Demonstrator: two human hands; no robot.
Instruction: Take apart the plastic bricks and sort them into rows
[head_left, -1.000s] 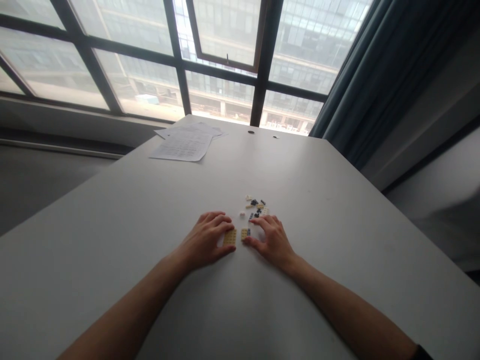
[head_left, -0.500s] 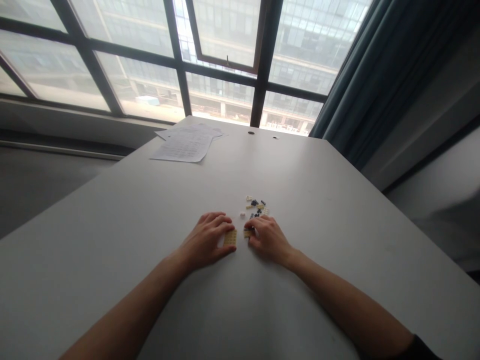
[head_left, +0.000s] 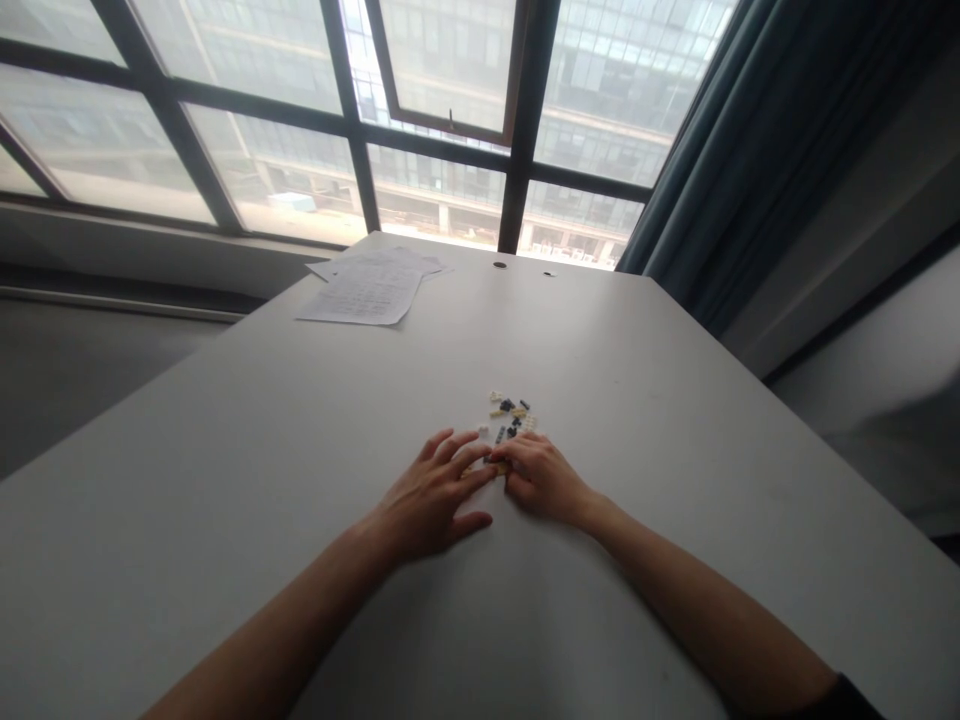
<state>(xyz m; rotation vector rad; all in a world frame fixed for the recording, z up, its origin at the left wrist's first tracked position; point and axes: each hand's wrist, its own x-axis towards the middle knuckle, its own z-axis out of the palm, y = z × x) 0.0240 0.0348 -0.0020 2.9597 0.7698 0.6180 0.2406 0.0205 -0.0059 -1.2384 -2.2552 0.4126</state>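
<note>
My left hand (head_left: 435,492) lies low over the table with its fingers spread and its thumb apart. Its index fingertip reaches a small tan toy brick (head_left: 502,467) beside my right hand. Beneath the left fingers shows a sliver of a tan studded plate (head_left: 466,473); most of it is hidden. My right hand (head_left: 546,478) is closed, with thumb and fingers pinching the tan brick, which they partly cover. A dark piece seems to touch this brick, but the fingers hide how they meet.
Just beyond my hands lies a loose cluster of small toy bricks: black pieces (head_left: 507,406), a white studded piece (head_left: 530,424), a grey strip (head_left: 500,435) and several others. Printed sheets (head_left: 367,292) rest at the far left of the white table (head_left: 600,370), near the window.
My left hand has let go of the tan plate's edge, spread its fingers and moved right, over the plate towards the right hand. The right hand stays nearly in place with the tan brick.
</note>
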